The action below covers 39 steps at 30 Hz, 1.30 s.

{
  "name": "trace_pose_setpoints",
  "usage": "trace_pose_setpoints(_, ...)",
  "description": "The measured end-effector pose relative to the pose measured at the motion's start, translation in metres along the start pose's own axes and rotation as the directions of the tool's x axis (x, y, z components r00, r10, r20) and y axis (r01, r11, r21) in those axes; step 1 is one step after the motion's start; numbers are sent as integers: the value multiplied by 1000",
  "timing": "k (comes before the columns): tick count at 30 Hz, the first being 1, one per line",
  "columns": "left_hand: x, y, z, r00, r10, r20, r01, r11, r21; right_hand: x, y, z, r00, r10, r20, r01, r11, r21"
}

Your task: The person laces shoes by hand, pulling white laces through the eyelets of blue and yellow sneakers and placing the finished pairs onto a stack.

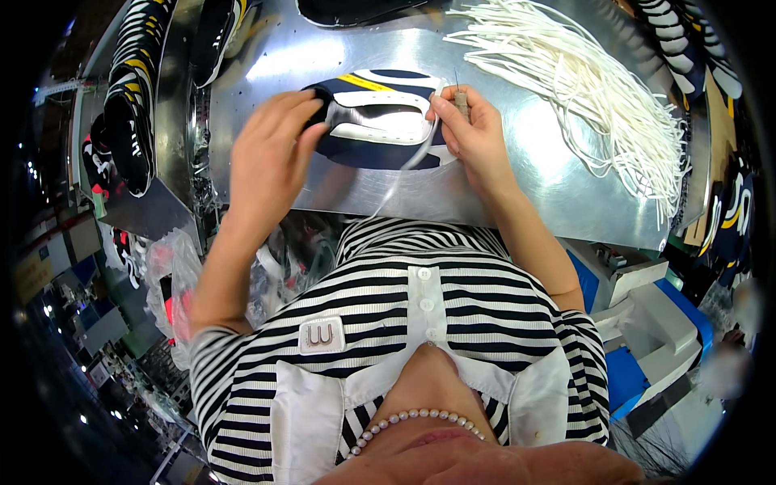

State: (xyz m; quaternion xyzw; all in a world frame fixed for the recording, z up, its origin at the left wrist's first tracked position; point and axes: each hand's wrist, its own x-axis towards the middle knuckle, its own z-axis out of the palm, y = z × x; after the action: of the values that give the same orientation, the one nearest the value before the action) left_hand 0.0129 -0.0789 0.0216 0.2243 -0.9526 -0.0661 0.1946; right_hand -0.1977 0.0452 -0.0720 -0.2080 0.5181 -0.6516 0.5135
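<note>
A navy and white shoe upper [378,121] with a yellow stripe lies flat on a shiny metal table [517,178]. My left hand [271,158] presses down on its left end, fingers spread over the dark fabric. My right hand [473,133] is at its right end, pinching a small grey tool with a needle-like tip [461,99] and a white lace [414,158] that trails down toward my body.
A large bundle of white laces [590,89] lies on the table's right half. More striped shoe uppers hang in rows at the far left [133,89] and far right [687,44]. Plastic bags [174,283] sit below left, blue and white boxes [647,315] below right.
</note>
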Motion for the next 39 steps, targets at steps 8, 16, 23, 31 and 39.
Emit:
trace_pose_setpoints(8,46,-12,80,388,-126,913,921,15,-389,8,9,9,992,-113,-51,107,988,-108)
trace_pose_setpoints(16,52,21,99,669,-66,741,661,-405,-632,9,-15,2,964,-264,-29,262,964,-50)
trace_pose_setpoints(23,48,44,89,691,-256,676,613,-287,-736,-9,-18,-6,943,-325,-74,293,914,-280)
trace_pose_setpoints(31,38,54,89,764,-397,509,505,-124,-854,-17,-36,-3,943,-332,9,257,714,-651)
trace_pose_setpoints(39,37,52,93,750,-409,520,543,-68,-837,-27,-41,-9,959,-282,-9,238,825,-513)
